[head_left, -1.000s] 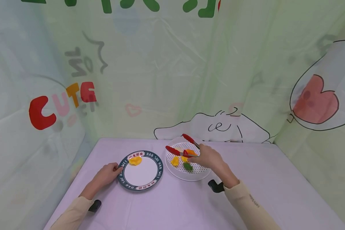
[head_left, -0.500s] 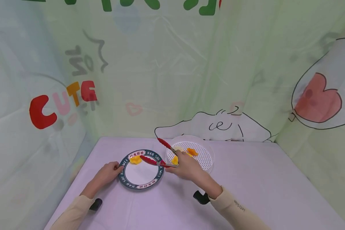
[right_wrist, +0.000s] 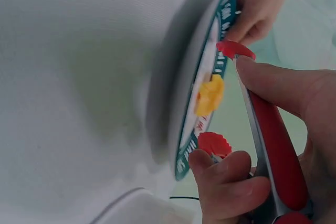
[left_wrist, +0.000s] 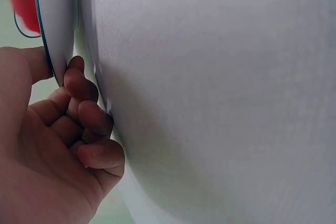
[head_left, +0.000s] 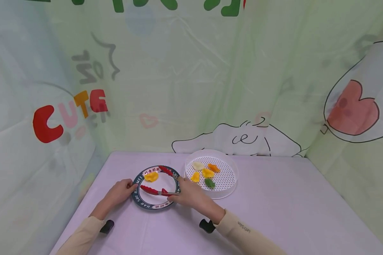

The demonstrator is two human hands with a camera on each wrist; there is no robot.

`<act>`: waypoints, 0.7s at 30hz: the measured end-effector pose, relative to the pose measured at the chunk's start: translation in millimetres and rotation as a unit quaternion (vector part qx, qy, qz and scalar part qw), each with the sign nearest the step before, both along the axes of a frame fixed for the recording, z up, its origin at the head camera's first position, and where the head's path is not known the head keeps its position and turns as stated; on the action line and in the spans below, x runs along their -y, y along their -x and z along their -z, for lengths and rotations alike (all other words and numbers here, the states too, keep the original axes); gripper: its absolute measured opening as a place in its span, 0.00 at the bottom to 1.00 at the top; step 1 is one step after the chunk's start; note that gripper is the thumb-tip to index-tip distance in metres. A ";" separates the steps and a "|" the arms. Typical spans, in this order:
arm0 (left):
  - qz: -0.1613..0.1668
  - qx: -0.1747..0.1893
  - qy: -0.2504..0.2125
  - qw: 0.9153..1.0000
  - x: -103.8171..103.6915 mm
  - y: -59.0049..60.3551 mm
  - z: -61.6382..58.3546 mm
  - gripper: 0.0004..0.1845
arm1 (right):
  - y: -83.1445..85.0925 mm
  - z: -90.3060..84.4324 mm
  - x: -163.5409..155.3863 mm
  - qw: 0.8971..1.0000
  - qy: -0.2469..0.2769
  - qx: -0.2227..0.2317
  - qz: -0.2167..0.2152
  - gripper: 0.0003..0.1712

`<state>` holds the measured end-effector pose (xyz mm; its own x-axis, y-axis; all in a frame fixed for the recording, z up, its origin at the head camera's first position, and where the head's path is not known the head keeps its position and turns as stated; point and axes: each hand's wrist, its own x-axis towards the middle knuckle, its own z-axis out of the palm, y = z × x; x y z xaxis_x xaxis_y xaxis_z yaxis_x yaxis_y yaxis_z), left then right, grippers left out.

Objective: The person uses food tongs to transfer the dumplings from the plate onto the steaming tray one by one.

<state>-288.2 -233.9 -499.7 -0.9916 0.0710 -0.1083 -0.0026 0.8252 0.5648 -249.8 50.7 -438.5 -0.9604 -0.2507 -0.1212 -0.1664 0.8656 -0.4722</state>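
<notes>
1. While gripped in the right hand [head_left: 187, 194], red-tipped metal tongs [head_left: 157, 192] spread apart over the round white plate with dark green lettered rim [head_left: 177, 190], clamping nothing.
2. Left hand [head_left: 119, 191] pinching that rim's left edge.
3. Yellow dumpling [head_left: 151, 176] lying on plate's far side.
4. White perforated round tray [head_left: 226, 177] just right, carrying more dumplings.

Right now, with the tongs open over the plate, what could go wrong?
The open red tongs hover low over the plate and could knock the yellow piece already on it. The left hand holds only the plate's rim, so a bump might shift the plate.
</notes>
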 end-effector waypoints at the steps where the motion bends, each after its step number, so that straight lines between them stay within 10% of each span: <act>1: -0.001 0.001 0.000 1.000 0.0 -0.1 0.1 0.12 | 0.2 1.7 1.1 1.000 0.000 0.001 -0.001 0.48; 21: 0.009 -0.009 0.006 1.000 2.4 3.5 4.2 0.13 | 10.9 15.5 2.6 0.999 -0.010 -0.032 -0.017 0.34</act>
<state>-291.7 -236.3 -504.0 -0.9921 0.0869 -0.0906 0.0222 0.8318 0.5546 -260.8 48.0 -454.0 -0.9573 -0.2816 -0.0652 -0.2252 0.8680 -0.4425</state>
